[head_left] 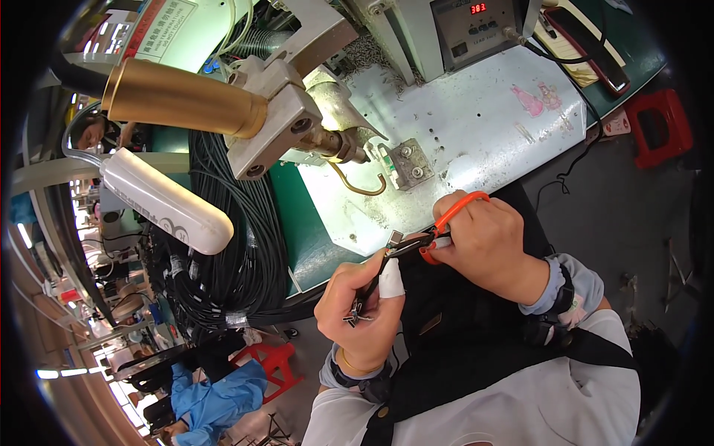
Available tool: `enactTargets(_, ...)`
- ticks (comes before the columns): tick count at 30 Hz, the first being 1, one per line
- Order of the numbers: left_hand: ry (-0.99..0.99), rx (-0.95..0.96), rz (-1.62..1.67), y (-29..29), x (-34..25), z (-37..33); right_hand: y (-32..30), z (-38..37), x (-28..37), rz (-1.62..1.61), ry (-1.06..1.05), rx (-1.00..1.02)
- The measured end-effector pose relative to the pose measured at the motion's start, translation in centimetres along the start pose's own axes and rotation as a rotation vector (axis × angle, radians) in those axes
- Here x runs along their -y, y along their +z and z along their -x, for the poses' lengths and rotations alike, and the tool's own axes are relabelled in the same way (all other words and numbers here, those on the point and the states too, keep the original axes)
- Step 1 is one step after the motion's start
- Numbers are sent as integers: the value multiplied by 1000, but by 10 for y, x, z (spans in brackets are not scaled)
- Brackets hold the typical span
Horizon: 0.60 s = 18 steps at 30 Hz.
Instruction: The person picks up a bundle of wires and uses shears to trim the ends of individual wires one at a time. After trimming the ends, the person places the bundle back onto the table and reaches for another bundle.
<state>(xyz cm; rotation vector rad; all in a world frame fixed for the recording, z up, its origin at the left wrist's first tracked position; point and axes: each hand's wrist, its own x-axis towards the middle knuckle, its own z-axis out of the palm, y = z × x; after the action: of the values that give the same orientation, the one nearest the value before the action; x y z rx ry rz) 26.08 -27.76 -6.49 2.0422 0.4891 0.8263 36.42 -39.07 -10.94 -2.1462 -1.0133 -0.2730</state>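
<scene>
- Head view: the right hand [483, 241] wraps its fingers around the orange handles of the pliers [459, 207], which point left toward the other hand.
- The left hand [361, 301] has its fingers pinched narrow on a small dark part; one fingertip wears a white cover [391, 280].
- A small metal plug [396, 238] shows just beyond the left fingertips, close by the nose of the pliers. Blur and overlap hide whether the pliers grip it.
- More small metal pieces [355, 315] poke out below the left hand, at its near side.
- Both hands are in front of the near edge of the pale metal plate [476, 141], which lies on the green tabletop [309, 256].
- Farther off, a bolted metal block [410, 165] sits on the plate, with a curved copper tube [355, 187] just to its left.
- Above the plate, on the far left, hangs a machine head with a gold cylinder [186, 98]; a white rounded case [167, 201] is nearer, below it.
- A control box [480, 33] with a lit red display stands at the far side.
- Left of the plate lies a thick bundle of black cables [223, 245].
- A red stool [658, 126] stands at the far right; a person in blue [216, 394] is at the near left, beside another red stool [275, 364].
</scene>
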Motion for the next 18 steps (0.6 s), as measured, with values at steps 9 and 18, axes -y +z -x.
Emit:
enactTargets(9, -35, 37, 72, -2, 0, -1, 0, 6, -5, -89, 65, 261)
enactTargets(18, -232, 289, 199, -1, 7, -5, -14, -16, 7, -963, 340, 249)
